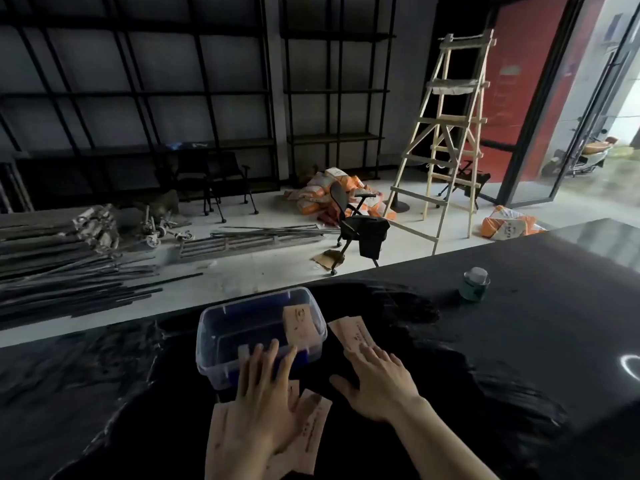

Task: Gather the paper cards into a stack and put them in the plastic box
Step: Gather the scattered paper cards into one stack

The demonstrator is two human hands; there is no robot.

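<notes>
A clear plastic box (pixel 214 327) sits on the black table in front of me, with one pale paper card (pixel 300 323) leaning inside against its right wall. My left hand (pixel 261 403) lies flat, fingers spread, on several cards (pixel 313 424) spread just in front of the box, its fingertips reaching the box's near wall. My right hand (pixel 377 382) rests flat to the right of the box, its fingertips on a small fan of cards (pixel 349 332). Neither hand grips anything.
The black table (pixel 519 341) stretches to the right, with a small green jar (pixel 474 284) with a pale lid far right. Beyond the table's far edge are a floor with metal rods, a chair, sacks and a wooden ladder.
</notes>
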